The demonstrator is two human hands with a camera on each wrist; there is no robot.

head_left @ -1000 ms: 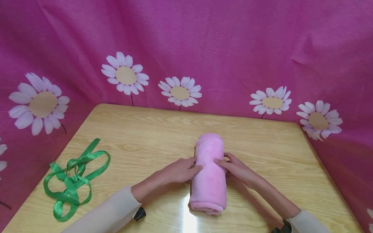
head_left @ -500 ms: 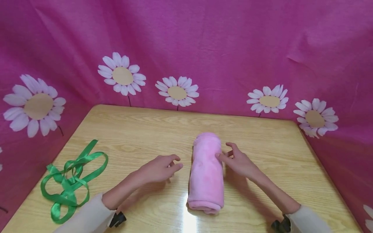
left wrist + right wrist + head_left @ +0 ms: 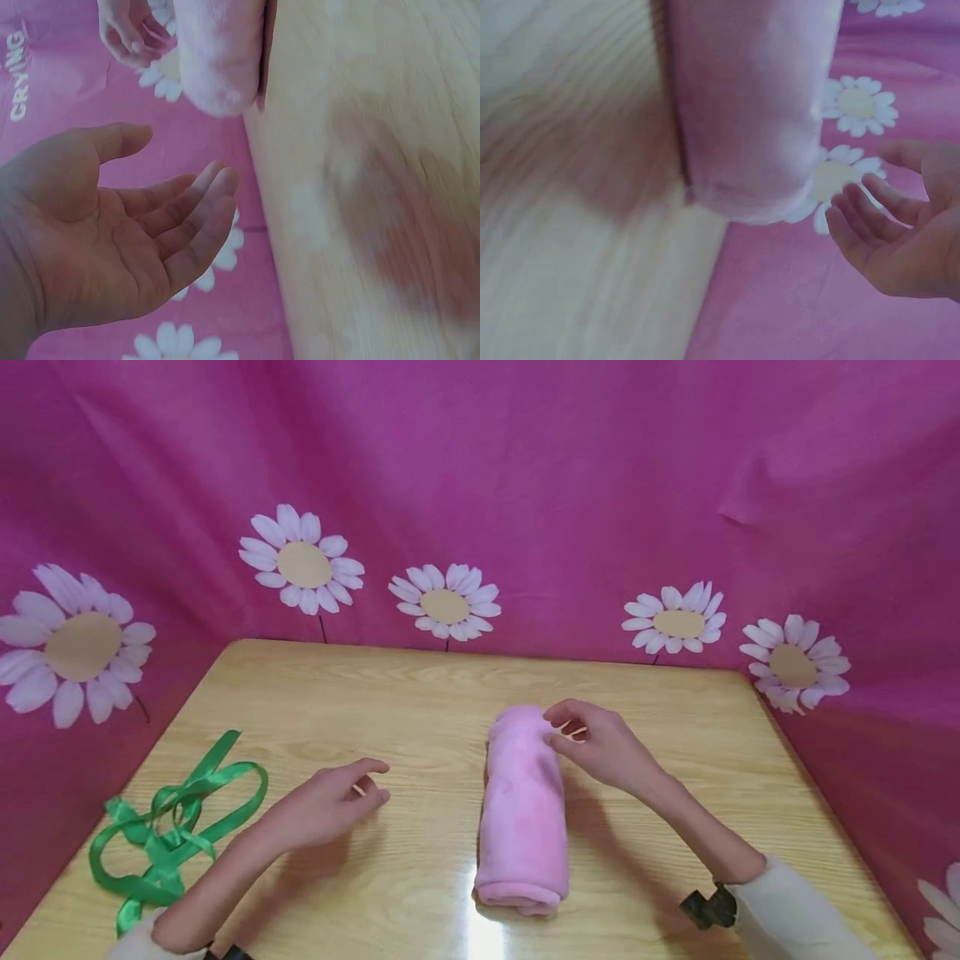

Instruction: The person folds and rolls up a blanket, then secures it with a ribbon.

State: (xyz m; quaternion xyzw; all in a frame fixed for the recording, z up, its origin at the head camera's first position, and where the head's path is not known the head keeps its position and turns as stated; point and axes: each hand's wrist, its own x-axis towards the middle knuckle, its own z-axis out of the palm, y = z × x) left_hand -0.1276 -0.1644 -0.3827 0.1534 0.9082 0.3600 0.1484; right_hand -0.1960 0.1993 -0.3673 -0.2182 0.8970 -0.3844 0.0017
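Observation:
A rolled pink fleece blanket lies lengthwise on the wooden table, its folded end toward me. My right hand hovers beside the roll's far end with fingers loosely bent; the right wrist view shows a gap between that hand and the blanket. Over the table between the ribbon and the roll, my left hand is raised and holds nothing. Its palm and relaxed fingers show in the left wrist view. Left of it a loose tangle of green satin ribbon lies on the table, partly hidden by my left forearm.
The light wooden table has rounded far corners. A magenta cloth printed with white daisies hangs behind the table and along both sides. A bright light reflection shows near the front of the table.
Both hands have let go of the blanket roll. The left hand has moved left toward the ribbon, while the right has lifted and shifted toward the roll's far end. The roll stays on the table.

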